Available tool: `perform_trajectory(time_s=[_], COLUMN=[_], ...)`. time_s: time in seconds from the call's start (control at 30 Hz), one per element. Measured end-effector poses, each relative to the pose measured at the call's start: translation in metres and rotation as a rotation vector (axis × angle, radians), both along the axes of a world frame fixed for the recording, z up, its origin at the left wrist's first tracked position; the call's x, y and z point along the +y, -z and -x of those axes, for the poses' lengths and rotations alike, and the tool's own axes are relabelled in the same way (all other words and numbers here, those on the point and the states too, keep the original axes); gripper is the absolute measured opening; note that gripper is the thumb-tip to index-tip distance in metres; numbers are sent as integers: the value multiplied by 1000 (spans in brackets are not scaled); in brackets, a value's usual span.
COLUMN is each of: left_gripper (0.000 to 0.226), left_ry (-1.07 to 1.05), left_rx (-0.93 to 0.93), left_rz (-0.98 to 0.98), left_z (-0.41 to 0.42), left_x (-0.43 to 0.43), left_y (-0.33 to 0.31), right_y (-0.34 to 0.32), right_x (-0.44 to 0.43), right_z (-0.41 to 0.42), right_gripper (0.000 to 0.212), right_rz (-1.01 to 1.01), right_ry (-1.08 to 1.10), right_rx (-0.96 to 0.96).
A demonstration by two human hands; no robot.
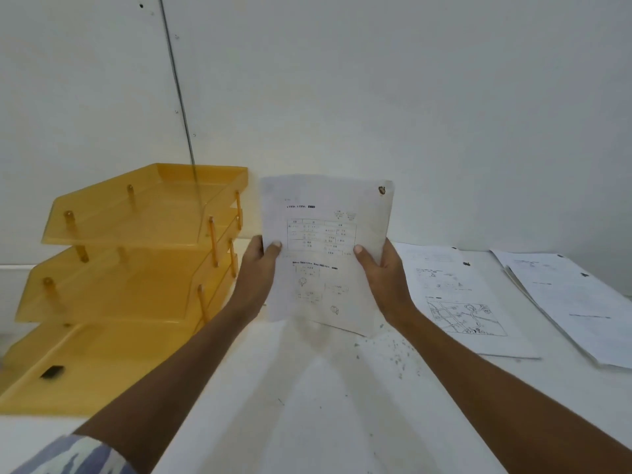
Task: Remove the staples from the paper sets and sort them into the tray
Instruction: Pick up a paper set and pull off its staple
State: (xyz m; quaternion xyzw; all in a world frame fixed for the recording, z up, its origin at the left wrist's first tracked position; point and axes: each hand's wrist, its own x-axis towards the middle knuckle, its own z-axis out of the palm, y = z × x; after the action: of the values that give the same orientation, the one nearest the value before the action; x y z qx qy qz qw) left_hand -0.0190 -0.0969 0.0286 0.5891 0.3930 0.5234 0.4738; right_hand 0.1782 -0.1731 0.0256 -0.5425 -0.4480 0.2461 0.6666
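Note:
A printed paper set (325, 234) is held upright above the white table, just right of the tray. My left hand (260, 268) grips its left edge with the thumb on the front. My right hand (379, 268) grips its right edge the same way. A dark fastener (383, 190) sits at the set's top right corner. The orange three-tier tray (136, 261) stands at the left against the wall. Its tiers look empty apart from a small black object (52, 371) on the bottom tier.
Two more paper sets lie flat on the table at the right, one with a map drawing (461, 295), the other (574, 302) near the right edge. Dark specks (393, 350) dot the table below the held set. A white wall stands close behind.

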Motion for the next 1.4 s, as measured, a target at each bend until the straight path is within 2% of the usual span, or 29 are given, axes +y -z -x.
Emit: perform_trajectory(time_s=[0.37, 0.53, 0.6, 0.67, 0.73, 0.77, 0.8, 0.87, 0.9, 0.97, 1.1, 1.17, 1.3, 1.4], left_gripper=[24, 33, 53, 73, 77, 80, 84, 71, 55, 29, 21, 23, 29, 27], left_ry=[45, 41, -47, -161, -147, -49, 79, 307, 376, 432, 336, 244, 160, 137], left_rx=[52, 117, 149, 312, 572, 673, 739, 793, 775, 624, 365, 251, 159, 45], left_rz=[68, 65, -72, -336, -578, -597, -534, -331, -253, -142, -92, -49, 18, -1], left_z=[-9, 7, 17, 24, 25, 22, 18, 12, 10, 10, 24, 37, 49, 41], left_x=[-17, -1, 8, 11, 9, 5, -2, -10, -9, -3, 6, 12, 25, 21], left_y=[15, 4, -11, -32, -52, -60, -66, -67, -63, -46, -15, -9, -6, -12], right_y=[8, -15, -30, -38, -42, -44, -45, -47, -46, -44, -43, -43, -29, -18], right_x=[-11, -15, -19, -23, -25, -26, -28, -31, -31, -30, -39, -46, -52, -44], right_z=[7, -11, -23, -34, -43, -45, -46, -44, -44, -48, -74, -90, -97, -80], right_gripper=[31, 37, 35, 29, 27, 27, 27, 25, 23, 19, 35, 38, 38, 39], right_rz=[52, 148, 264, 398, 498, 537, 568, 619, 638, 667, 710, 681, 535, 420], right_ry=[7, -43, -120, -231, -330, -373, -414, -463, -466, -460, -342, -292, -438, -408], right_rx=[-97, -184, -287, -382, -453, -484, -510, -570, -603, -670, -707, -581, -69, -28])
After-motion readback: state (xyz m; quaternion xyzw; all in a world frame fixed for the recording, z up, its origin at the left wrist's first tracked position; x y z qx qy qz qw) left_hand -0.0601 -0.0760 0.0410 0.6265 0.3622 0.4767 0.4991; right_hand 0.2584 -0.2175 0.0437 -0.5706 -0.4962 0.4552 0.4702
